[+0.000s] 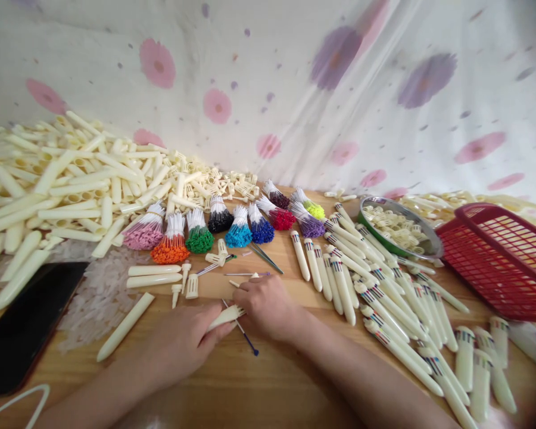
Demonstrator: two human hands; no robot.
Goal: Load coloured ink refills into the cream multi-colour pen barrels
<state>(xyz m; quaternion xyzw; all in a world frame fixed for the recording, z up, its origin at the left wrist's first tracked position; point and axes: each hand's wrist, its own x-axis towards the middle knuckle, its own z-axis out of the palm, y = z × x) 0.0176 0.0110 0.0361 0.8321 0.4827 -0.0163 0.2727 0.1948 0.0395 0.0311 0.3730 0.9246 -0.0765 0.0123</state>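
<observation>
My left hand (183,336) is closed round a cream pen barrel (223,319), which lies slantwise over the wooden table. At its slotted upper end, the curled fingers of my right hand (268,307) grip the same barrel and hide its tip. Under the hands lies a blue-ended refill (248,339). Just beyond them are another thin refill (245,274), a slotted cap (192,286) and two cream barrels (154,275) side by side. Bundles of refills stand in an arc farther back, among them orange (170,244), green (199,235) and blue (261,229).
Cream barrels (62,185) are heaped at the back left, near a black phone (27,322) and small translucent pieces (92,292). Tweezers (267,257) lie behind my right hand. Finished-looking pens (393,298) cover the right side, beside a metal bowl (435,247) and a red basket (495,262).
</observation>
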